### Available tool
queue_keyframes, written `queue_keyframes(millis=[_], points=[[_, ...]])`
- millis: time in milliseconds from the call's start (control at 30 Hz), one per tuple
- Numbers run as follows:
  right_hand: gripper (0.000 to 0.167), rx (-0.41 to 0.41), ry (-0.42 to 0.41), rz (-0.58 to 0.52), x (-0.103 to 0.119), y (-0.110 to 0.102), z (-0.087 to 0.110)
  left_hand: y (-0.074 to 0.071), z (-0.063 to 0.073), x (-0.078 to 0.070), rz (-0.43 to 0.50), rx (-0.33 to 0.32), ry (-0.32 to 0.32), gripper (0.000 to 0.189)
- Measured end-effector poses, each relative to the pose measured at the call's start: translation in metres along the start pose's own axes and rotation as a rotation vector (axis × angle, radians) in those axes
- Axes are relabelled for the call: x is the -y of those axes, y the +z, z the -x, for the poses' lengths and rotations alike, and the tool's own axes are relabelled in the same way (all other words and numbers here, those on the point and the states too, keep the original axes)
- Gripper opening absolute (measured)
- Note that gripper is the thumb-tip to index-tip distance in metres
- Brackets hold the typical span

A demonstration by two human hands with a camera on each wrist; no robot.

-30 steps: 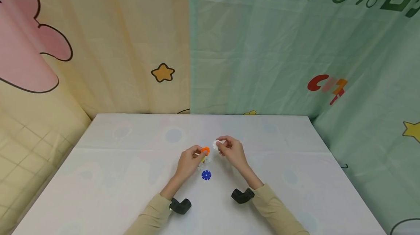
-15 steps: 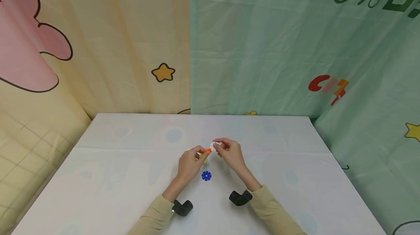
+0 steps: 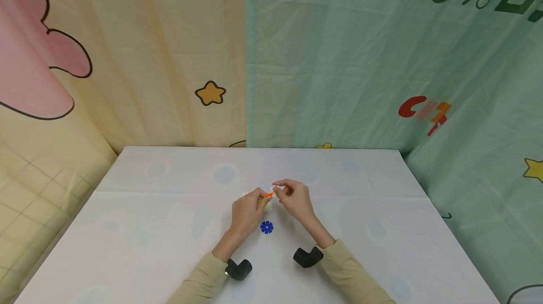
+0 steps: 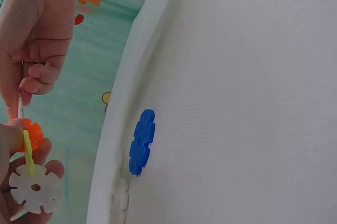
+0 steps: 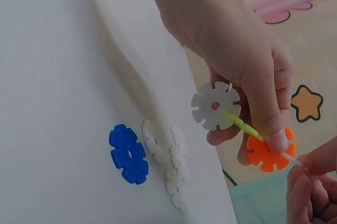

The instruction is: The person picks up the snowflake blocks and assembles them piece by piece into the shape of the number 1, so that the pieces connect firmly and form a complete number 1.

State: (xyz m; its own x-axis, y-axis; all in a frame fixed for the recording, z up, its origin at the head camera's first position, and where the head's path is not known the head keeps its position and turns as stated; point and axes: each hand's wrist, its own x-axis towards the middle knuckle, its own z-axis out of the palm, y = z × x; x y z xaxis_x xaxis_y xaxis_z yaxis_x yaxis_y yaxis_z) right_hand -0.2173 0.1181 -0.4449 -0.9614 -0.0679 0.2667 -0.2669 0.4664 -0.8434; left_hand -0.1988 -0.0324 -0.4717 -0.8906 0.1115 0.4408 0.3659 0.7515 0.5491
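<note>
Between thumb and fingers my left hand (image 3: 247, 213) pinches an orange notched snowflake disc (image 5: 258, 156). Slotted to it is a yellow disc (image 5: 244, 125), seen edge-on, and beyond that a white disc (image 5: 215, 104) hangs by the left fingers. My right hand (image 3: 295, 201) pinches another white disc (image 5: 291, 159), its edge meeting the orange disc's rim and most of it hidden by the fingertips. Both hands are close together above the table. On the tabletop nearer the body lies a blue snowflake disc (image 3: 267, 227).
Several loose white discs (image 5: 172, 182) lie beside the blue one, partly hidden by the left hand in the head view. The white-covered table (image 3: 140, 228) meets curtains (image 3: 322, 82) at its far edge. Black wrist mounts (image 3: 239, 270) jut inward from both sleeves.
The right hand has moved left, bringing its white disc against the orange disc. The left hand has turned the orange disc from facing the head camera to edge-on.
</note>
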Motion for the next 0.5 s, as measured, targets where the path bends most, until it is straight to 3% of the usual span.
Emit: queue_keyframes(millis=[233,500], points=[[0.016,0.050,0.061,-0.050,-0.0005,-0.0034,-0.0006,-0.0057,-0.0024,0.0002,0.011,0.032,0.013,0.012],[0.021,0.144,0.146,-0.091,-0.0077,-0.0083,-0.0017,-0.0093,-0.0003,0.0078,0.261,0.109,-0.026,0.014]])
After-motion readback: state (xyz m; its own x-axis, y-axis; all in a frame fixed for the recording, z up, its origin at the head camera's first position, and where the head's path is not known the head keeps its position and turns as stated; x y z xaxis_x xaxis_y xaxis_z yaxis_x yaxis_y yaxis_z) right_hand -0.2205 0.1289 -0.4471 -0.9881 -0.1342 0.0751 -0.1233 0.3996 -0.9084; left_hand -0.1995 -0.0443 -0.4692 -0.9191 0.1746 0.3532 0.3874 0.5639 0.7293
